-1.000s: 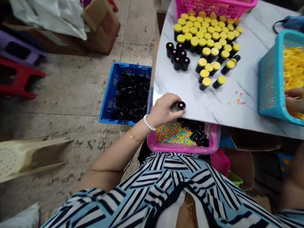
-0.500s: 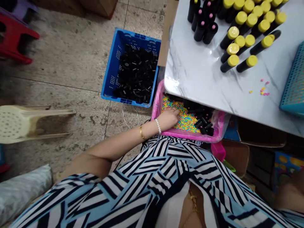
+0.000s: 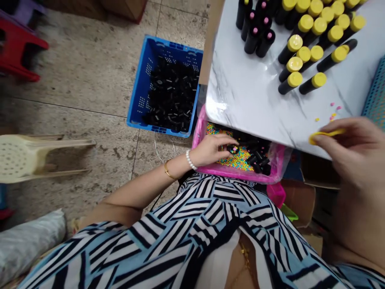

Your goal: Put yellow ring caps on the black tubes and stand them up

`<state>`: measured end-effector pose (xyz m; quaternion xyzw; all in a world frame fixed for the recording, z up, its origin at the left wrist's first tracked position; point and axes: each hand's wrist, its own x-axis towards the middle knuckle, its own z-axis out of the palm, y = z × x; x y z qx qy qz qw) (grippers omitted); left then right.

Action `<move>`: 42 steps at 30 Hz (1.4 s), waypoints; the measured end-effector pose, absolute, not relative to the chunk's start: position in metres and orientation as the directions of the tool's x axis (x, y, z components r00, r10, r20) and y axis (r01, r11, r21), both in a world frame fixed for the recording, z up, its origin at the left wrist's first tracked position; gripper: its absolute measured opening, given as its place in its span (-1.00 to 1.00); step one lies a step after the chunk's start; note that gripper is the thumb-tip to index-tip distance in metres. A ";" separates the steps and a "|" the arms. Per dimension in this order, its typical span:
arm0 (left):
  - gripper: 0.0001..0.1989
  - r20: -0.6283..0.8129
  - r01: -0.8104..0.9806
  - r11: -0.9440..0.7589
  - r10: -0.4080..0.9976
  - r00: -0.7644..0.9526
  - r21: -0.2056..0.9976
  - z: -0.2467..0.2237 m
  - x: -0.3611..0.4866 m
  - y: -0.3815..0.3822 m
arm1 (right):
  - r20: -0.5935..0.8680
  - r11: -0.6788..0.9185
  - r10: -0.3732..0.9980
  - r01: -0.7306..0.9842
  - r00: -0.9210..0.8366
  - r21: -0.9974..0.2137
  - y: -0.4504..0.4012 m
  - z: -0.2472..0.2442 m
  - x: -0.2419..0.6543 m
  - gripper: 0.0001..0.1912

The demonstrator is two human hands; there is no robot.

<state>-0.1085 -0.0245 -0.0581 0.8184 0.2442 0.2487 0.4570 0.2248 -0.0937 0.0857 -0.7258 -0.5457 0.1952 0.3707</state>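
Observation:
My left hand (image 3: pixel 210 149) is over the pink bin (image 3: pixel 197 132), its fingers closed round a small black tube (image 3: pixel 231 152). Coloured candy-like beads show in the tube's open top. More loose beads (image 3: pixel 240 160) in yellow, pink and blue lie beneath it, and several black tubes (image 3: pixel 259 160) rest at the bin's right side. At the right, above the table's near edge, my right hand (image 3: pixel 355 148) pinches a yellow cap (image 3: pixel 315 137) with a narrow piece running back toward the fingers. The cap's far part is hidden by the hand.
On the white marbled table (image 3: pixel 246 88) stand several black bottles with yellow caps (image 3: pixel 294 79) and a group of black bottles with pink tips (image 3: pixel 255 31). A teal basket (image 3: pixel 375 96) is at right. A blue crate (image 3: pixel 132 100) of black parts sits on the floor.
My left hand has come up from the beads with a black tube in it. My right hand has risen into view at the right with a yellow cap.

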 end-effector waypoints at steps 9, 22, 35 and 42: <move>-0.70 0.373 0.178 -0.525 0.768 0.520 0.832 0.019 -0.070 0.030 | -0.119 -0.128 0.990 0.149 0.072 -0.980 -0.033 0.041 0.173 -0.86; -0.77 0.375 0.311 -0.577 0.770 0.517 0.755 0.001 -0.070 0.056 | -0.170 -0.190 0.974 0.134 0.149 -0.973 -0.003 0.041 0.150 -0.67; -0.83 0.400 0.305 -0.583 0.773 0.493 0.753 -0.007 -0.065 0.054 | -0.163 -0.187 0.980 0.242 0.115 -0.952 0.017 0.038 0.119 -0.80; -0.88 0.269 0.287 -0.459 0.814 0.515 0.841 0.010 -0.068 0.054 | -0.258 -0.266 0.964 0.225 0.067 -0.937 0.017 0.038 0.119 -0.67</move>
